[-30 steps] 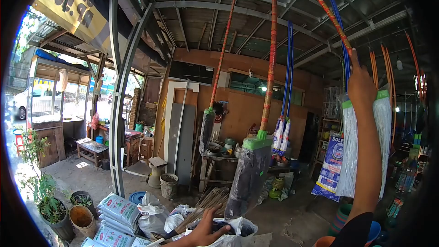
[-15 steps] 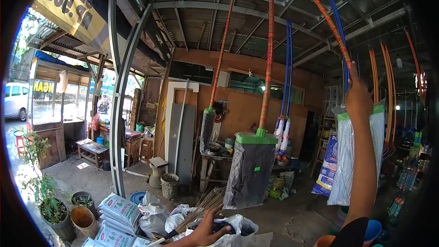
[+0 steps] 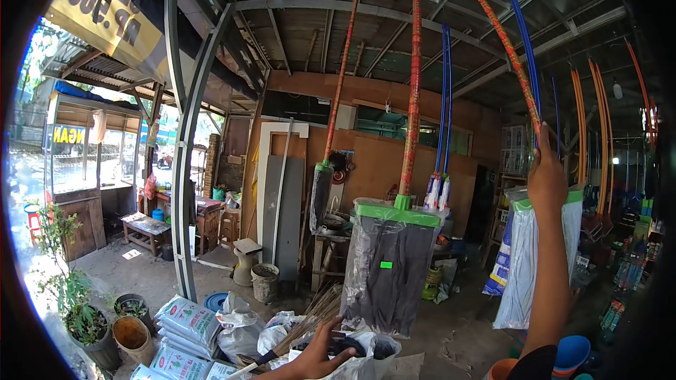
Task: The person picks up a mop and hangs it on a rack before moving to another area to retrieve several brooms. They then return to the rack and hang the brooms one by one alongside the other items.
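Observation:
My right hand (image 3: 548, 177) is raised at the right, fingers wrapped around the red-patterned handle of a hanging broom just above its green head. That broom (image 3: 541, 260) has pale grey bristles in clear plastic, partly hidden behind my forearm. Low in the middle, my left hand (image 3: 322, 357) has thumb and fingers spread, nothing visible between them, in front of an open white sack (image 3: 362, 343) with dark contents. Beside it lies a bundle of thin sticks (image 3: 310, 317). Between my hands hangs a dark grey broom (image 3: 384, 274), plastic-wrapped, with a green head and red-patterned handle.
Another dark broom (image 3: 321, 193) hangs further back, near blue-handled ones (image 3: 441, 190). White printed bags (image 3: 186, 324) are stacked at lower left beside potted plants (image 3: 91, 331). A metal post (image 3: 184, 134) stands left of centre. Buckets (image 3: 570, 354) sit below my right arm.
My right hand has lowered slightly, and the pale broom has shifted left with it. The middle dark broom has swung and looks larger. The van at far left has left view.

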`<state>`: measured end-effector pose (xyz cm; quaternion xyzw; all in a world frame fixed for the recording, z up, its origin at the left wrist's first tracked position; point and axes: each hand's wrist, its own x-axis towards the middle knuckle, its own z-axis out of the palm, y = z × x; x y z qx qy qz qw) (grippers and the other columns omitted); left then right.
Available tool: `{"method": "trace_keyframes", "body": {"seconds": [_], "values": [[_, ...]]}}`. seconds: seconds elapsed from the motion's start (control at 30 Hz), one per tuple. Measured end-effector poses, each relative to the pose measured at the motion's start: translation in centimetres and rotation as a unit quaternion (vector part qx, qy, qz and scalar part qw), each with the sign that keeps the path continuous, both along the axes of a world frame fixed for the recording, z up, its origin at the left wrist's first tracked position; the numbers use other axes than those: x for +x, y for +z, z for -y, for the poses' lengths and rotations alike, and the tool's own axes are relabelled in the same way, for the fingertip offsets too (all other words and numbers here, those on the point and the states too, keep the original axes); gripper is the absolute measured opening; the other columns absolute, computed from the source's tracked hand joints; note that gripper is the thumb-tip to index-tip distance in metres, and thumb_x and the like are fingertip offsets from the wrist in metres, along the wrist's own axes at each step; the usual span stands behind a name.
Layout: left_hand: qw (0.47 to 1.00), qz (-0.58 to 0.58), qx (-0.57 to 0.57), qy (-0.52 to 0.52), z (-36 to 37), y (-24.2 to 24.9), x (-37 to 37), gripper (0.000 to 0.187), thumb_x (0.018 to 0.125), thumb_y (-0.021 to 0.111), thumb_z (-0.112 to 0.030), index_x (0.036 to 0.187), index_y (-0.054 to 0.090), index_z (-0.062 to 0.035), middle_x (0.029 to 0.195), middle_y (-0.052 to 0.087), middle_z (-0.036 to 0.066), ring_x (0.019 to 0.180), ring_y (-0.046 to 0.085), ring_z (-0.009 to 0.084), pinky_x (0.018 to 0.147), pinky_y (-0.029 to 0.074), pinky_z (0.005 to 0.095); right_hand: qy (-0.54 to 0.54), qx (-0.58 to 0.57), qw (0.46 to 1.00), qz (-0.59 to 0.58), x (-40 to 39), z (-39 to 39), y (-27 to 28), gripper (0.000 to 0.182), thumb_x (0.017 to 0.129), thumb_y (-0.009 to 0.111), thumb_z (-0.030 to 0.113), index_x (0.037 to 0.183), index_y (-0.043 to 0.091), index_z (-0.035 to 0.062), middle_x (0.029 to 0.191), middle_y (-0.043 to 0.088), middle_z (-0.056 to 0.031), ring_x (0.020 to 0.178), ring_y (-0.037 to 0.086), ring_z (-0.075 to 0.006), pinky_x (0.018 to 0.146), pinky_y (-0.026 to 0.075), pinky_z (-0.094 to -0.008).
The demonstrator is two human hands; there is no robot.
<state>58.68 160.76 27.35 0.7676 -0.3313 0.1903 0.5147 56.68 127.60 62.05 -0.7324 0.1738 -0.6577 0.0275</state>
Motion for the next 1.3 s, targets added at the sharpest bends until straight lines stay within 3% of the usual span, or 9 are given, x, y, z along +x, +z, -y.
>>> {"method": "trace_keyframes", "body": {"seconds": [0.37, 0.43, 0.53, 0.67, 0.87, 0.93, 0.97, 1.13, 1.3], "values": [[1.0, 0.009, -0.005, 0.022, 0.4, -0.1, -0.2, 0.09, 0.076, 0.073, -0.035, 0.137, 0.016, 0.0011, 0.128, 0.027, 0.022, 0.117, 0.045, 0.0305, 0.095, 0.041, 0.0397, 0.212, 0.008, 0.977, 0.005, 3.5, 1.3, -3.6, 0.05, 0.096, 0.044, 0.027, 0.142, 0.026, 0.0266, 0.114, 0.059, -0.0154, 0.094, 0.063, -0.0299, 0.073, 0.05, -0.0399], [0.999, 0.016, 0.011, 0.043, 0.3, -0.9, 0.8, 0.094, 0.074, 0.075, -0.036, 0.137, 0.016, 0.0011, 0.128, 0.027, 0.022, 0.118, 0.043, 0.0319, 0.095, 0.041, 0.0401, 0.278, -0.173, 0.937, 0.123, 6.1, 2.7, -3.7, 0.052, 0.094, 0.049, 0.026, 0.141, 0.03, 0.0173, 0.108, 0.061, -0.0141, 0.077, 0.066, -0.0261, 0.07, 0.05, -0.0363], [0.995, 0.056, 0.012, 0.084, 0.5, -1.6, 1.6, 0.101, 0.069, 0.077, -0.043, 0.136, 0.017, 0.003, 0.125, 0.027, 0.025, 0.117, 0.039, 0.0373, 0.099, 0.035, 0.0423, 0.52, 0.115, 0.845, -0.05, 1.3, -3.2, -4.3, 0.054, 0.093, 0.052, 0.023, 0.141, 0.03, 0.0106, 0.1, 0.06, -0.0112, 0.072, 0.062, -0.0196, 0.073, 0.049, -0.0324], [0.995, 0.04, -0.025, 0.091, 0.8, -2.6, 2.8, 0.102, 0.068, 0.078, -0.043, 0.135, 0.017, 0.0046, 0.126, 0.027, 0.026, 0.118, 0.037, 0.038, 0.099, 0.035, 0.0419, 0.591, -0.033, 0.806, -0.026, 2.4, -6.3, -6.1, 0.057, 0.09, 0.056, 0.021, 0.139, 0.03, 0.0058, 0.102, 0.058, -0.0124, 0.079, 0.061, -0.0182, 0.072, 0.05, -0.0323], [0.975, -0.088, -0.203, -0.022, 0.9, -3.5, 4.1, 0.083, 0.07, 0.078, -0.021, 0.129, 0.025, 0.0037, 0.126, 0.04, 0.024, 0.116, 0.046, 0.0324, 0.098, 0.038, 0.038, 0.481, -0.155, 0.863, -0.028, -0.1, -14.8, -7.8, 0.065, 0.087, 0.057, 0.023, 0.14, 0.024, 0.0046, 0.105, 0.059, -0.0242, 0.084, 0.064, -0.0345, 0.069, 0.051, -0.0407], [0.986, -0.061, -0.152, -0.017, 0.5, -10.8, 9.6, 0.08, 0.073, 0.073, -0.02, 0.133, 0.025, 0.002, 0.132, 0.037, 0.021, 0.121, 0.042, 0.0324, 0.101, 0.035, 0.0376, 0.435, -0.174, 0.882, -0.049, -0.1, -16.7, -8.3, 0.063, 0.089, 0.056, 0.024, 0.14, 0.024, 0.0059, 0.1, 0.06, -0.0232, 0.08, 0.064, -0.0338, 0.068, 0.051, -0.0397], [0.969, 0.121, 0.196, 0.093, -0.9, -12.3, 9.6, 0.074, 0.077, 0.068, -0.023, 0.135, 0.029, 0.0012, 0.139, 0.032, 0.02, 0.127, 0.036, 0.0315, 0.104, 0.032, 0.036, 0.391, -0.2, 0.897, -0.057, 0.1, -17.3, -8.5, 0.062, 0.09, 0.055, 0.024, 0.141, 0.024, 0.0072, 0.094, 0.062, -0.0222, 0.076, 0.065, -0.0331, 0.067, 0.05, -0.0388], [0.975, -0.09, -0.2, 0.038, 0.5, -8.6, 5.7, 0.06, 0.08, 0.068, -0.013, 0.124, 0.032, 0.0046, 0.113, 0.055, 0.019, 0.106, 0.056, 0.0281, 0.091, 0.043, 0.0361, 0.332, -0.248, 0.908, -0.057, 4.3, -18.2, -9.7, 0.055, 0.089, 0.055, 0.028, 0.136, 0.034, 0.0083, 0.101, 0.061, -0.02, 0.084, 0.063, -0.0357, 0.067, 0.049, -0.0445], [0.971, -0.069, -0.226, 0.018, 0.9, -6.1, 4.9, 0.055, 0.086, 0.059, -0.005, 0.127, 0.024, -0.0008, 0.111, 0.052, 0.014, 0.101, 0.056, 0.0219, 0.083, 0.046, 0.034, 0.258, -0.271, 0.925, -0.065, 5.9, -17.3, -12.4, 0.054, 0.085, 0.056, 0.032, 0.13, 0.04, 0.0071, 0.112, 0.053, -0.018, 0.104, 0.052, -0.0339, 0.086, 0.038, -0.049]]}}
